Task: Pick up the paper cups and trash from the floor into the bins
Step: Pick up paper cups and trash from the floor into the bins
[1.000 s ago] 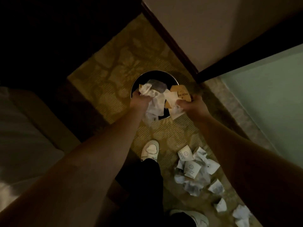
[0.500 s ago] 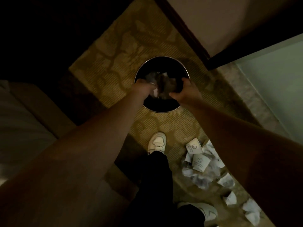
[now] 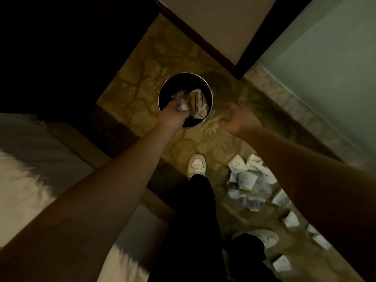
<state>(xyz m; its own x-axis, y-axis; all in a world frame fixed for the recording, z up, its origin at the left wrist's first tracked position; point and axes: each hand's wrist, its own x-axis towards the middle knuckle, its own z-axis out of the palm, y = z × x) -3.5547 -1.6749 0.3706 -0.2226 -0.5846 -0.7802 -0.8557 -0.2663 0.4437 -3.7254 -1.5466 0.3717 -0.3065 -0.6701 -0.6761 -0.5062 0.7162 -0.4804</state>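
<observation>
A round black bin (image 3: pixel 183 74) with a shiny rim stands on the patterned carpet. Crumpled white paper (image 3: pixel 200 113) and a brown paper piece (image 3: pixel 193 99) lie inside it. My left hand (image 3: pixel 172 116) reaches over the bin's near-left rim, its fingers curled on a white crumpled paper (image 3: pixel 182 107). My right hand (image 3: pixel 238 119) hovers just right of the bin, blurred, fingers loose and empty. A pile of white wrappers and crumpled trash (image 3: pixel 244 180) lies on the floor at right. Paper cups (image 3: pixel 291 219) trail from it toward the lower right.
A bed with white sheets (image 3: pixel 30 159) fills the left side. My white shoes (image 3: pixel 196 163) stand between the bed and the trash pile. A wall with dark baseboard (image 3: pixel 195 35) runs behind the bin. A greenish panel (image 3: pixel 325 68) and stone threshold lie to the right.
My right hand has let go of its trash and pulled out of the bin to the right. The brown piece and white paper now lie inside the bin. My left hand stays at the rim.
</observation>
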